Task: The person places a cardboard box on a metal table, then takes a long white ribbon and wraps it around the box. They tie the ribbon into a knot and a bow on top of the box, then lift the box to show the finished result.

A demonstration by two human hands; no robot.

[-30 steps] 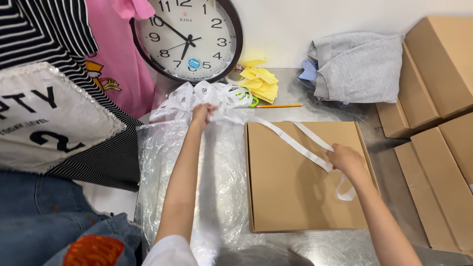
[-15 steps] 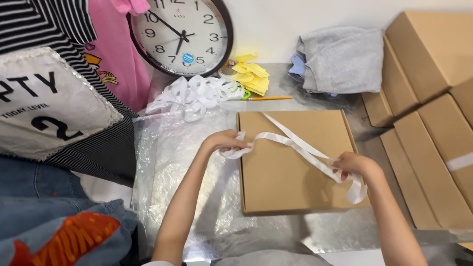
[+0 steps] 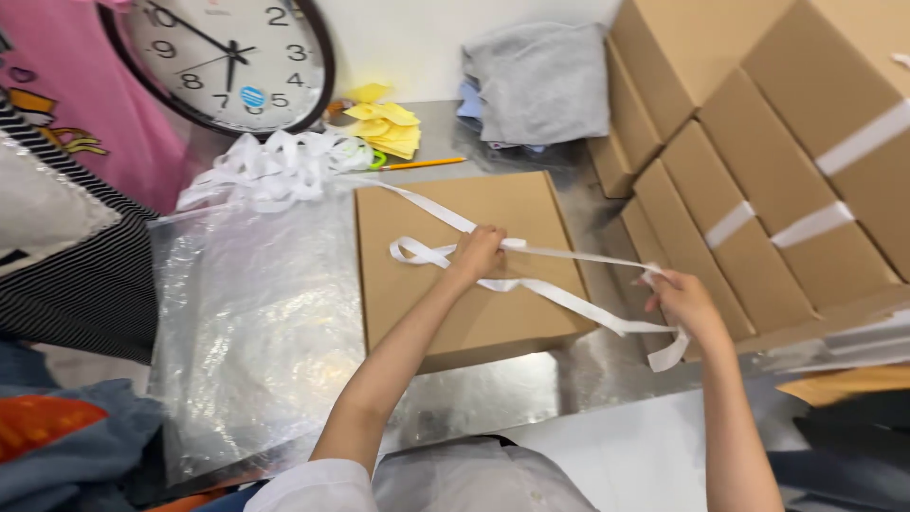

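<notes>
Head view: ribbon (image 3: 559, 289) between both grips.

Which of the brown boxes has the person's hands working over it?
The flat cardboard box lying alone on the table's middle. The left hand holds white ribbon over it; the other boxes are stacked at the right.

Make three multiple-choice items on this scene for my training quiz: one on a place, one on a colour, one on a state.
1. Where is the round black-rimmed wall clock?
A. behind the tabletop, upper left
B. on the box
C. on the floor

2. What colour is the long flat ribbon?
A. red
B. white
C. green

3. How is the flat brown cardboard box?
A. open
B. crushed
C. closed

Answers: 1 A, it leans beside the pink cloth. 2 B, the left hand and right hand stretch it. 3 C, its lid lies flat.
</notes>
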